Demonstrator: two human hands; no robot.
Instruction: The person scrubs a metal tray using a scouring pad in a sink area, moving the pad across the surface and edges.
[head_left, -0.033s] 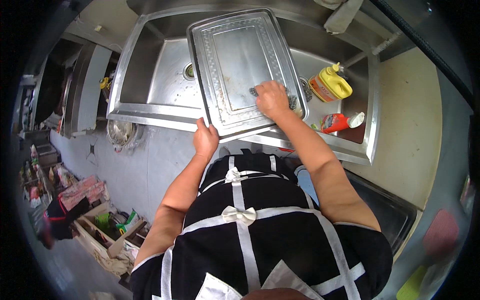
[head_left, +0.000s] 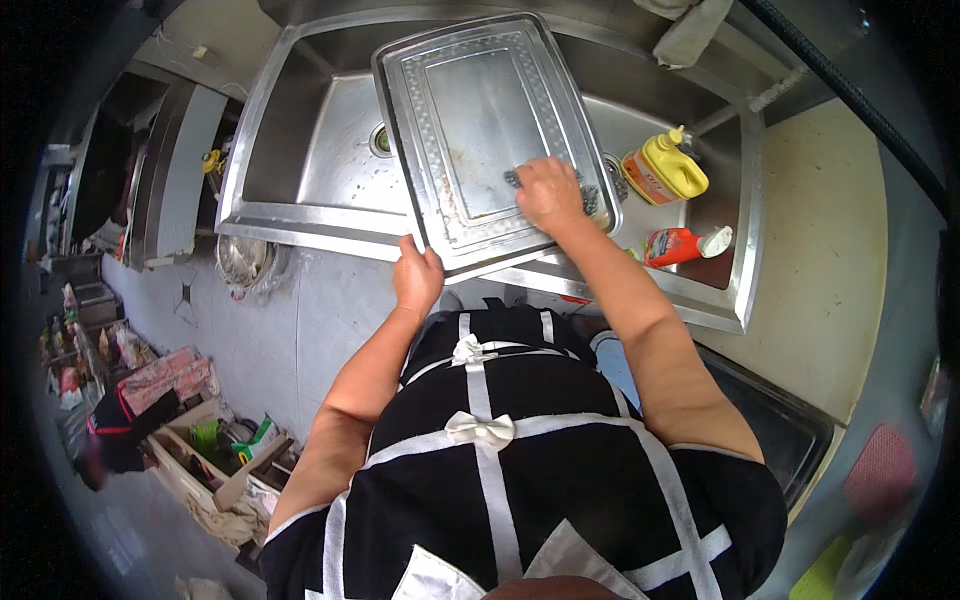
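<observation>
The left hand (head_left: 418, 276) pinches the near-left corner of the tray (head_left: 490, 140) lying across the sink (head_left: 312, 225), a grip that should brace it well while the right hand (head_left: 550, 197), clasped over what looks like a scouring pad (head_left: 588, 201), best presses flat and evenly.

1. Left forearm (head_left: 372, 352): bare, slanting forward and toward the body's midline.
2. Left hand (head_left: 418, 280): nearer the body, closed in a grip, one digit pointing forward, remaining fingers partly hidden.
3. Right forearm (head_left: 622, 285): bare, angled forward and inward, mirroring the left one.
4. Right hand (head_left: 551, 197): farther forward than the left, back uppermost, fingers curled downward, most tips hidden.
</observation>
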